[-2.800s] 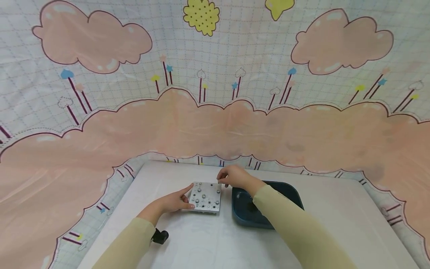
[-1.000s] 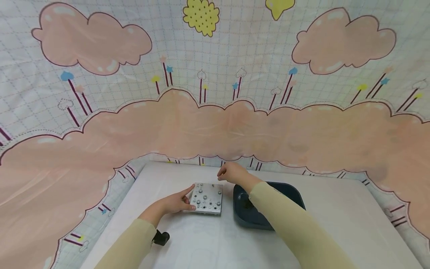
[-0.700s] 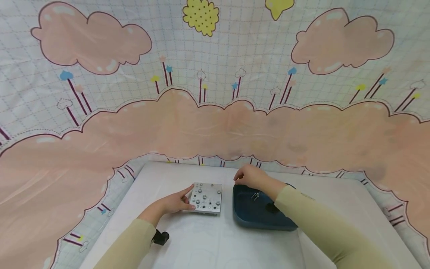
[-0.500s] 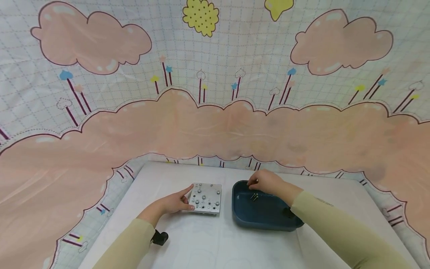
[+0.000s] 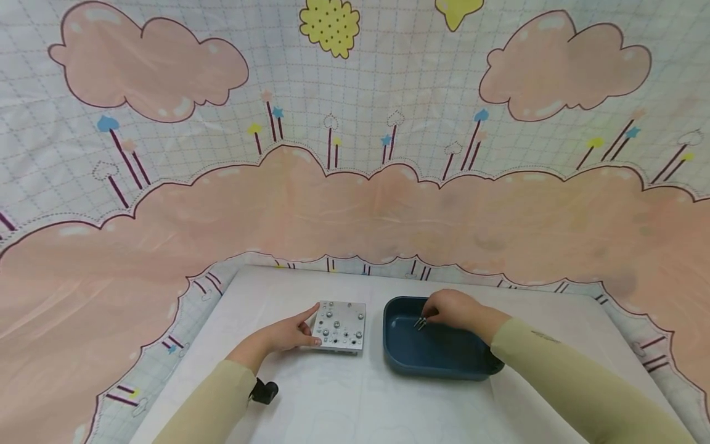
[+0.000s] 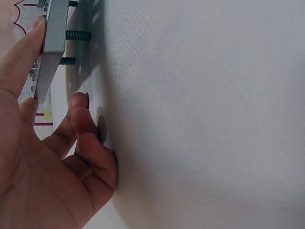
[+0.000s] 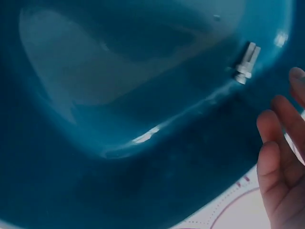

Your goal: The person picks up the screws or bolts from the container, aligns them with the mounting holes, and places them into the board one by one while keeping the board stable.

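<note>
A square silvery metal plate (image 5: 345, 318), dotted with holes and several bolt heads, sits left of the dark blue tray (image 5: 410, 361). My left hand (image 5: 284, 335) grips the plate along its left side, thumb and index finger at its two left corners. From the left wrist, threaded bolt shanks (image 6: 78, 36) stick out beneath the plate, and the other fingers are curled near the table. My right hand (image 5: 453, 309) is over the tray's far side, close to a few small bolts (image 5: 420, 323). In the right wrist view its loosely bent fingers are apart from the bolts (image 7: 247, 64).
A white-covered table (image 5: 310, 394) carries the plate and tray. Behind it hangs a patterned cloth (image 5: 355, 209) with pink clouds. A black wrist device (image 5: 264, 391) hangs at my left cuff.
My right hand has moved from the plate's far right corner to the right, then down into the tray beside the bolts. The left hand and plate have stayed in place.
</note>
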The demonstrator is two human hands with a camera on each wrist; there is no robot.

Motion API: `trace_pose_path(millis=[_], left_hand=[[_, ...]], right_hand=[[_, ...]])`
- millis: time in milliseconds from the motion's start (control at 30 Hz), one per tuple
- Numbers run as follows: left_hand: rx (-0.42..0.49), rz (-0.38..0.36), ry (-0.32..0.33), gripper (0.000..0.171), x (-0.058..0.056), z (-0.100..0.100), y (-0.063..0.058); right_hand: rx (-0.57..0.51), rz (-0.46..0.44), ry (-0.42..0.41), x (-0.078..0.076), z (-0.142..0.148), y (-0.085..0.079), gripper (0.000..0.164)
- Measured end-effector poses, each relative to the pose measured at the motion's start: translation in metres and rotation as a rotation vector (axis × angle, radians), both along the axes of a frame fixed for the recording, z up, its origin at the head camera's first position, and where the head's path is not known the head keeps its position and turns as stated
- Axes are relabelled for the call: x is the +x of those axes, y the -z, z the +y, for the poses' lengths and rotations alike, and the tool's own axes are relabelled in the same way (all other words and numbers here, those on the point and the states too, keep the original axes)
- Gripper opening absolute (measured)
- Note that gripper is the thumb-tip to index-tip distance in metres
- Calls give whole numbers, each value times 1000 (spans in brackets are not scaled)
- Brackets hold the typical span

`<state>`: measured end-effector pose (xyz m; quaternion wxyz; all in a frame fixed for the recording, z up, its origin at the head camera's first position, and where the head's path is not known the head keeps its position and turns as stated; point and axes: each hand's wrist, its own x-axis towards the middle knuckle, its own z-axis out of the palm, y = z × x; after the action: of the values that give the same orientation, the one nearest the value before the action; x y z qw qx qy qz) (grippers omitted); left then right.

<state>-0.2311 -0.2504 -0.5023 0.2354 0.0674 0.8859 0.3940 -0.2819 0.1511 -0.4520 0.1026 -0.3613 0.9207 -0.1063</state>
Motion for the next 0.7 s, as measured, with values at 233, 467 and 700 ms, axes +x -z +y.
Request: trace_pose_path(millis=[233, 467, 700], left_hand=[[-27, 0, 5, 98, 1, -1, -4], [-21, 7, -3, 97, 1, 2, -3], [-45, 4, -24, 98, 1, 2, -4]], right_hand=[[107, 98, -111, -2, -2, 16, 8], [141, 111, -109, -5, -4, 24, 8], [96, 116, -129, -4, -7, 24, 12]])
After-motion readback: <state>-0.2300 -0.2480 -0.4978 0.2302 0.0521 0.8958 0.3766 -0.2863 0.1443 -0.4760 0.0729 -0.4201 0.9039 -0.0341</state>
